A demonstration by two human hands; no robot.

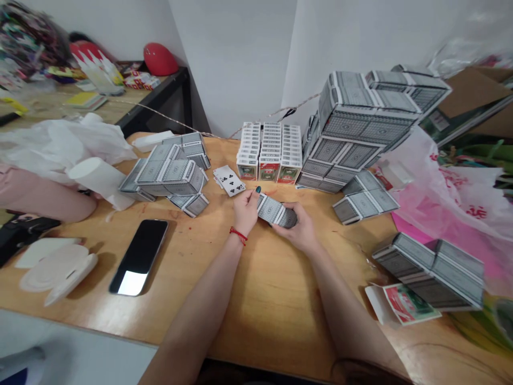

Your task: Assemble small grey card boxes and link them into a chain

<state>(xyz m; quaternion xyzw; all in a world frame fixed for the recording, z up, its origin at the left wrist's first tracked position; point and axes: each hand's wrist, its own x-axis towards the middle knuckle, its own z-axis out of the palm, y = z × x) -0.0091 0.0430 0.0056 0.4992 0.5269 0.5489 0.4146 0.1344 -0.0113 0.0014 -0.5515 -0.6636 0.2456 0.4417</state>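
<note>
Over the middle of the table, a deck of grey-backed playing cards [273, 209] stretches between my two hands, its backs facing up. My left hand [246, 209], with a red string bracelet at the wrist, pinches the left end with the thumb on top. The fingers of my right hand [300, 226] curl around the right end. A few loose playing cards [231, 181] lie face up just beyond my left hand, a club card on top. Behind the hands stand three rows of boxed card decks [269, 155], with green and red fronts facing me.
Grey-patterned decks rise in a tall stack [352, 133] at right, with a lower pile [168, 171] at left. More decks [433, 272] sit at front right beside an opened card box [409, 305]. A phone [140, 256], pink bottle [44, 193] and paper roll [98, 179] occupy the left.
</note>
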